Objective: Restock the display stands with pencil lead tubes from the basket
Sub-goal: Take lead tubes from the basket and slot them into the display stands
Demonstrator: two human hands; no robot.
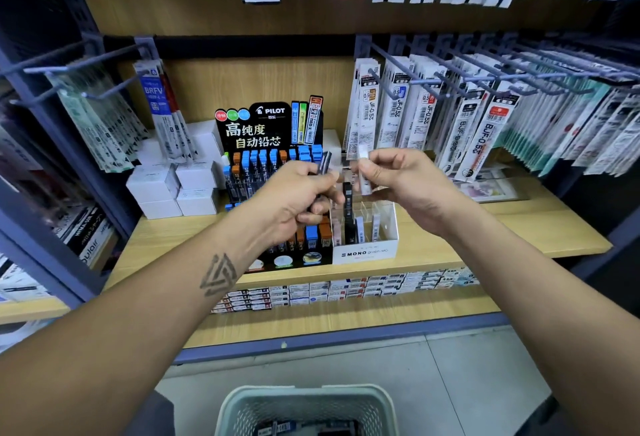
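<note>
Both hands up over the wooden shelf, held close together in front of the two display stands. Left hand has fingers curled round a small bunch of dark pencil lead tubes, one sticking up above the knuckles, another dark tube poking out toward the right hand. Right hand pinches a single white lead tube between thumb and fingertips, tube roughly upright, just above the white MONO graph stand. That stand has clear dividers, holds a few tubes (one black, a couple of pale ones) and sits touching the right side of the black PILOT stand. PILOT stand is tiered and packed with blue- and orange-capped tubes; lower rows partly hidden behind the left hand. White boxes are stacked left of it on the same shelf. Refill packs hang on hooks to the right and above. Pale green mesh basket at the bottom edge, on the floor below the hands, with some dark tubes visible inside; count not readable
</note>
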